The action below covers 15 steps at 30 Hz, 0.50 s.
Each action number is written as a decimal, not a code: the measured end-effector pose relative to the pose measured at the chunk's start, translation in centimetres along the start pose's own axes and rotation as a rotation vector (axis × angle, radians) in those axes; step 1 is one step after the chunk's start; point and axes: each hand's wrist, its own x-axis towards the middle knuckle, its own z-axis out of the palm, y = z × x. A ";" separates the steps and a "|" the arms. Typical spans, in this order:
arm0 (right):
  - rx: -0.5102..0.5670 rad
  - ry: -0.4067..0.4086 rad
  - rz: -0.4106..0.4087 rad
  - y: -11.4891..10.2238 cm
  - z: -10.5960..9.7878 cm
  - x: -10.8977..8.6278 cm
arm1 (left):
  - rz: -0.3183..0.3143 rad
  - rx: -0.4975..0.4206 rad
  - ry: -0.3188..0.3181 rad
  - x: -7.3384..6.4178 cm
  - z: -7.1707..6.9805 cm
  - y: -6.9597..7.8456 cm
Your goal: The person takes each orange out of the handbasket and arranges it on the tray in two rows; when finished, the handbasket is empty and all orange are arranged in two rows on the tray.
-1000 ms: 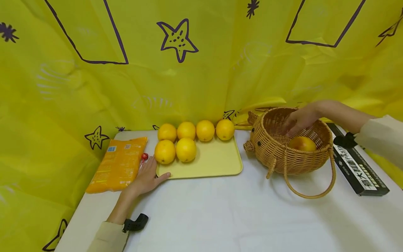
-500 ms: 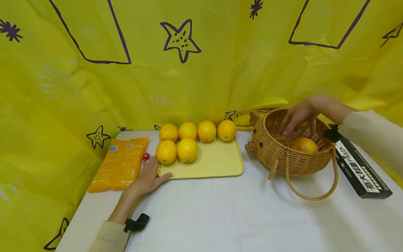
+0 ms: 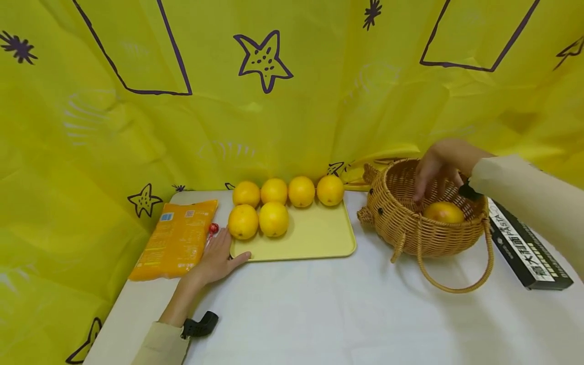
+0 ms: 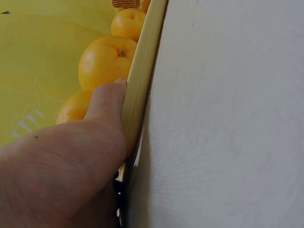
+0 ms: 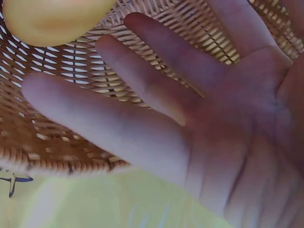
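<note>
My left hand [image 3: 216, 261] lies at the front left corner of a yellow tray [image 3: 319, 233], fingers straight along its left side. Its thumb rests at the tray's front rim in the left wrist view. Several oranges [image 3: 274, 219] sit on the tray, in a back row and a shorter front row at the left. My right hand [image 3: 440, 165] hangs over the pig-shaped wicker basket [image 3: 397, 230], fingers pointing down into it. In the right wrist view these fingers are spread and hold nothing. A yellow-orange fruit [image 3: 444, 212] lies inside the basket near the hand.
An orange plastic packet [image 3: 175, 241] lies left of the tray, with a red-wrapped lollipop [image 3: 213, 228] between them. The basket's handle [image 3: 461, 290] hangs down toward the front. A black and white pasta box [image 3: 524, 248] lies right of the basket. A yellow curtain [image 3: 292, 126] hangs behind the table.
My right hand has risen slightly inside the basket, and its fingers have spread and shifted to the right. Its sleeve has come further in over the basket. My left hand stays at the tray corner.
</note>
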 end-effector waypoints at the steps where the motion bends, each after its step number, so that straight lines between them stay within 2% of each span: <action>1: -0.005 -0.005 0.009 -0.1 0.1 0.2 | -0.001 0.002 0.003 0.0 0.0 -0.1; 8: -0.003 -0.025 0.054 -0.1 1.1 1.8 | 0.000 0.006 -0.002 -0.1 0.1 -0.1; 15: 0.016 -0.035 0.094 0.8 1.1 3.1 | -0.017 -0.007 -0.011 -0.2 -0.1 -0.1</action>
